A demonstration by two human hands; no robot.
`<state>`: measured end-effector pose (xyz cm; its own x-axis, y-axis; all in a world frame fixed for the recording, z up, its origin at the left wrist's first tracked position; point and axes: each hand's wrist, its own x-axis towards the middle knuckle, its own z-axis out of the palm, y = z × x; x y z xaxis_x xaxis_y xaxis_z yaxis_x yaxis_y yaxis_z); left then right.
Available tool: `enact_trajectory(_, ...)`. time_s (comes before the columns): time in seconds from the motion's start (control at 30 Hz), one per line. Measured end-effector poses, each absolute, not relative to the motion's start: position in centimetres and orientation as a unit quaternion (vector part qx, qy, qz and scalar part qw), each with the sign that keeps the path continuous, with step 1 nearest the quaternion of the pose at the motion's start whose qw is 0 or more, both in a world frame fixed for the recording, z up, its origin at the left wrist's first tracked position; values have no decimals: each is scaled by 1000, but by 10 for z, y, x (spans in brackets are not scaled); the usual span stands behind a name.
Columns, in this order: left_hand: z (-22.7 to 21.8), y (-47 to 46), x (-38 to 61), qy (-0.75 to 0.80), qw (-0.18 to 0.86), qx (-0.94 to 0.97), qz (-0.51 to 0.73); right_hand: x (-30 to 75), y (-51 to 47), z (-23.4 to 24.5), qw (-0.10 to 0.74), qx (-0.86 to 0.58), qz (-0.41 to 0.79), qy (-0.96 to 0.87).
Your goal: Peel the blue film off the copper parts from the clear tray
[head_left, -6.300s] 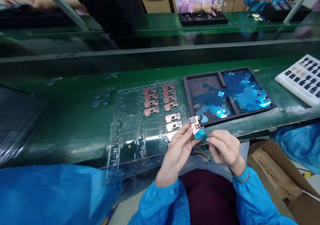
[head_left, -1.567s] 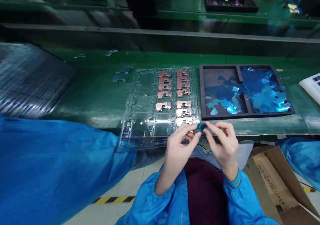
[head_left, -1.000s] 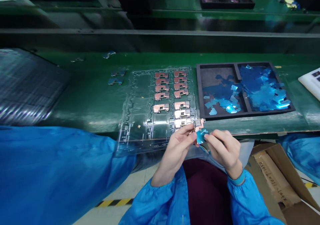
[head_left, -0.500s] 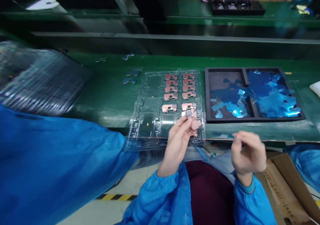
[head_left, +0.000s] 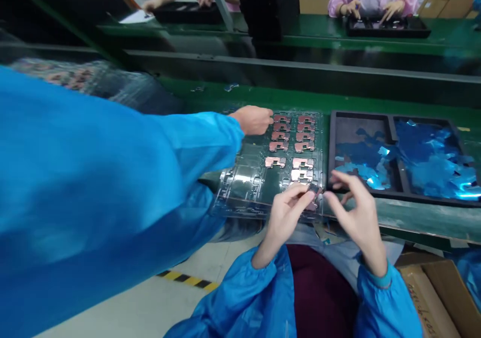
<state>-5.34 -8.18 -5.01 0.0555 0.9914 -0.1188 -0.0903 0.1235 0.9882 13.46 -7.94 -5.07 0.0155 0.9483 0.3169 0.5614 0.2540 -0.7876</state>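
Observation:
My left hand (head_left: 286, 214) pinches a small copper-coloured metal part (head_left: 314, 194) over the near edge of a clear plastic tray (head_left: 244, 183). My right hand (head_left: 353, 212) is just right of the part, fingers spread, thumb tip close to it and nothing held. The tray holds several copper parts (head_left: 287, 136) in two columns. A co-worker's blue-sleeved arm (head_left: 112, 178) reaches in from the left, and that person's hand (head_left: 253, 119) rests at the tray's far left corner.
A black two-compartment tray (head_left: 391, 127) with several blue film scraps stands right of the clear tray on the green bench (head_left: 413, 218). A cardboard box (head_left: 432, 288) sits below right. Other people work at black trays (head_left: 387, 26) across the conveyor.
My right hand has swung back from the right to the part, without any blue film. A co-worker's arm has come in from the left onto the clear tray.

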Motion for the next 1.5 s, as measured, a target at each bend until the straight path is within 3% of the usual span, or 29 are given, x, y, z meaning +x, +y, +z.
enact_trajectory(0.1, -47, -84, -53, 482, 561, 492, 460, 110, -98, -56, 443, -554, 334, -621)
enact_trajectory(0.27, -41, -85, -68, 500, 530, 535, 427, 103, -99, -66, 478, -550, 404, -553)
enact_trajectory(0.53, -50, -26, -152, 630, 239, 671, 311, 118, -109, -65, 462, -557, 400, -562)
enact_trajectory(0.73, -70, 0, -154, 638, 170, 734, 160, 128, -114, -75, 453, -564, 405, -559)
enact_trajectory(0.9, -78, -16, -147, 620, 102, 742, 231, 131, -117, -77, 455, -579, 403, -543)
enact_trajectory(1.0, -83, -40, -147, 593, 77, 761, 251, 133, -118, -79, 454, -581, 409, -537)
enact_trajectory(1.17, -88, -72, -143, 581, 59, 793, 171, 134, -117, -86, 448, -580, 423, -533)
enact_trajectory(1.5, -81, -64, -143, 578, 58, 796, 171, 134, -113, -90, 449, -589, 412, -530)
